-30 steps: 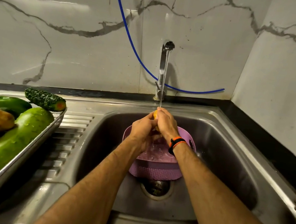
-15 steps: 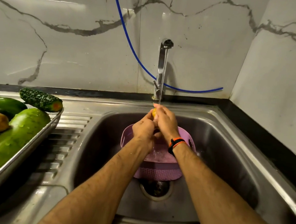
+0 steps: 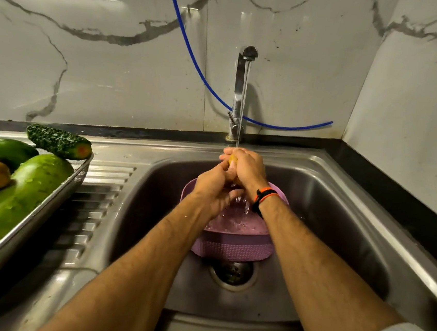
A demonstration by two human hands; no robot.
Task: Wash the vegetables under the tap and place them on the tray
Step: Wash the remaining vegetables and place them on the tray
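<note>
- Centre frame: left hand (image 3: 213,191) and right hand (image 3: 248,169), fingers curled and clamped on one small yellow vegetable (image 3: 231,162), held directly under the stream from the single tap (image 3: 240,92) for rinsing.
- One purple basket (image 3: 233,243) below the hands in the sink (image 3: 342,205), likely placed to catch run-off.
- Left edge: one tray (image 3: 46,198) on the drainboard, within reach; visible there: three green vegetables, two or more potatoes partly cut off.

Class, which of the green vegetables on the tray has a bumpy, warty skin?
The bitter gourd, lying at the tray's far corner. The other green vegetables there have smooth skin.
</note>
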